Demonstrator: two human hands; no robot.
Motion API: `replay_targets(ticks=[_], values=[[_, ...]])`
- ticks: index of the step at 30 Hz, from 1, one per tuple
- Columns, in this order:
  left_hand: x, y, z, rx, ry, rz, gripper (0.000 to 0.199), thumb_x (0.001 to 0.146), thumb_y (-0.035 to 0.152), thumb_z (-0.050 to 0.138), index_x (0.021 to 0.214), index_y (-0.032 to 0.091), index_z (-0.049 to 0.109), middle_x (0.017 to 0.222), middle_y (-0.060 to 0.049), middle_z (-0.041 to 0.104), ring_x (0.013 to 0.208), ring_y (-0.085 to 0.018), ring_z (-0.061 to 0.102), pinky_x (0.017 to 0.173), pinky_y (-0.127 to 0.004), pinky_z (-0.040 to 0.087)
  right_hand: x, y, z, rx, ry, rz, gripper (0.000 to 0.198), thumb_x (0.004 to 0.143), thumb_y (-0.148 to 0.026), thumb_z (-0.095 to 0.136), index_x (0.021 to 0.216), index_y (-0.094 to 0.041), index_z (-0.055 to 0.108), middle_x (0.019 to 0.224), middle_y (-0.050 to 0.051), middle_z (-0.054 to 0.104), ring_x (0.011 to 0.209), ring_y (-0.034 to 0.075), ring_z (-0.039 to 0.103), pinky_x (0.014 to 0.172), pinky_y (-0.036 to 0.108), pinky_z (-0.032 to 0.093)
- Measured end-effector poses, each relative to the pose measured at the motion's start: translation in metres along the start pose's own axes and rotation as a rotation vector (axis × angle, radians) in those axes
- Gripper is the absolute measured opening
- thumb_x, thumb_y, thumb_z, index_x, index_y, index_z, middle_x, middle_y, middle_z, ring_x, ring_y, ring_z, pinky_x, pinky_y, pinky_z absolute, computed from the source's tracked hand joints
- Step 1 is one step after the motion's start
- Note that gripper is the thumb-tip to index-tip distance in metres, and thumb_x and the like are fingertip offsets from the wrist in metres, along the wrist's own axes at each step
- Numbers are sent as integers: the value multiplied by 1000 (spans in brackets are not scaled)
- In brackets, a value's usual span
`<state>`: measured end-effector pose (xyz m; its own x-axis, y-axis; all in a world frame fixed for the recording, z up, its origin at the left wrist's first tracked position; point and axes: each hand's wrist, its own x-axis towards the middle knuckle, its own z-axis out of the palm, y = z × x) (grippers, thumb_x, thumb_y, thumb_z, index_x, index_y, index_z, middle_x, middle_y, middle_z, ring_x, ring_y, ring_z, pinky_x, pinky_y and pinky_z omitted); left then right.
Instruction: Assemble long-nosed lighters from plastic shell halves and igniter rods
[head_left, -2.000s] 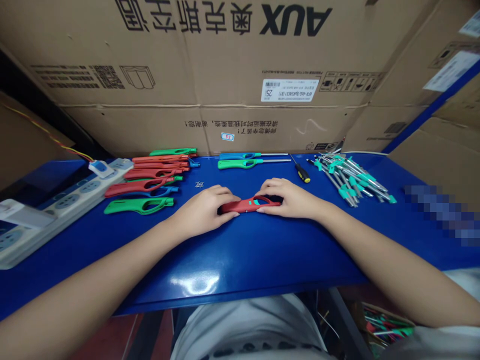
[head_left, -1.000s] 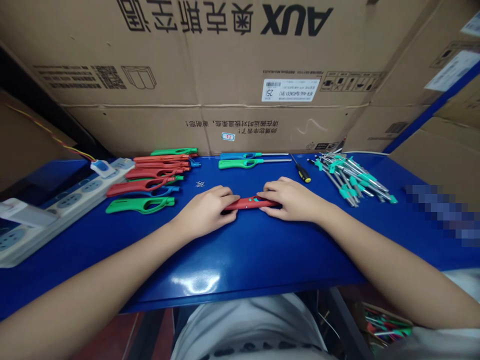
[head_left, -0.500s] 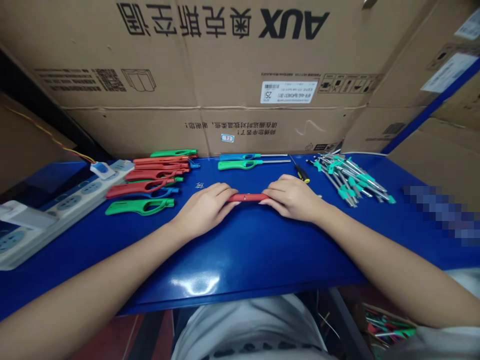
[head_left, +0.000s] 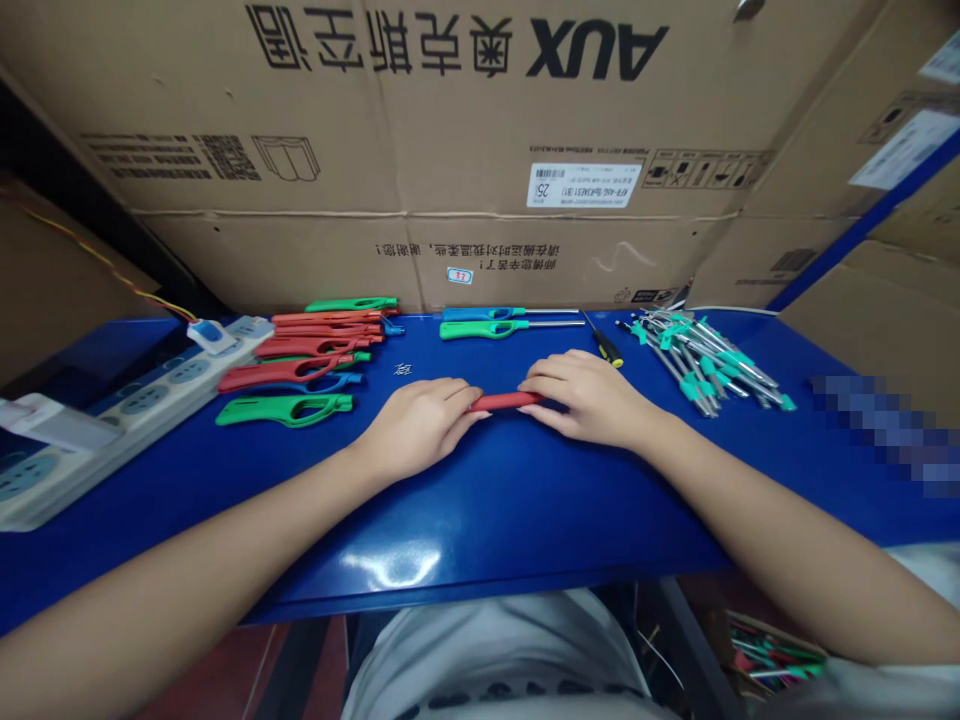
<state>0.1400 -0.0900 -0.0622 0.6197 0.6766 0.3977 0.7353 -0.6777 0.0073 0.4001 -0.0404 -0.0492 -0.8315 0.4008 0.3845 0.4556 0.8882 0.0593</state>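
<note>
Between my two hands is a red lighter handle, held level above the blue table; both its ends are covered by fingers. My left hand is closed on its left end, thumb below and fingers over the top. At the other end, my right hand pinches it in the same way. Behind the hands lie a blue lighter and a green lighter, each with a metal tube. A screwdriver with a black and yellow handle lies beyond my right hand.
Several red, green and blue lighter handles lie at the left, beside a white power strip. Metal tubes with teal parts are heaped at the right. Small screws lie behind my left hand. A cardboard sheet closes the back.
The red handle has turned in my fingers: the small metal spot on its side no longer shows. Both hands stay on it; the whole view has shifted slightly.
</note>
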Motion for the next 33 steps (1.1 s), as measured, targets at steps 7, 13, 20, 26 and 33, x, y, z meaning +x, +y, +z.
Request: replay_targets(ticks=[7,13,20,26,33], values=[[1,-6,-6,-19,11,13,33,104,39,45,110,15,67,103,-9,74,89,-23,71,77,-34,56,-2,4,-4,36,24,44,23,101,-34,53,95,-17,67,91,7,72,81,20,62,72,33,35],[0,-17,-7,-82,-6,59,40,102,33,51,140,20,55,110,-10,70,96,-22,70,81,-31,57,-2,13,-10,109,-115,112,25,103,-33,48,98,-18,67,95,8,72,83,20,63,76,33,36],[-2,-18,-6,-106,77,96,45,101,40,51,137,14,59,106,-12,74,90,-23,73,80,-34,59,-6,17,-11,124,-86,80,29,99,-41,57,116,-19,65,115,12,70,104,26,63,89,39,42],[-4,-16,-1,-132,116,101,41,103,41,49,129,13,64,106,-12,77,87,-22,75,77,-31,59,-1,2,-7,126,154,-64,21,101,-33,53,112,-20,65,108,10,71,100,23,61,86,38,45],[-4,-14,5,-244,33,25,47,102,47,49,134,15,61,117,-12,74,99,-24,74,86,-33,58,0,-5,-1,9,189,-82,25,103,-28,44,93,-18,64,88,10,68,82,22,55,71,35,40]])
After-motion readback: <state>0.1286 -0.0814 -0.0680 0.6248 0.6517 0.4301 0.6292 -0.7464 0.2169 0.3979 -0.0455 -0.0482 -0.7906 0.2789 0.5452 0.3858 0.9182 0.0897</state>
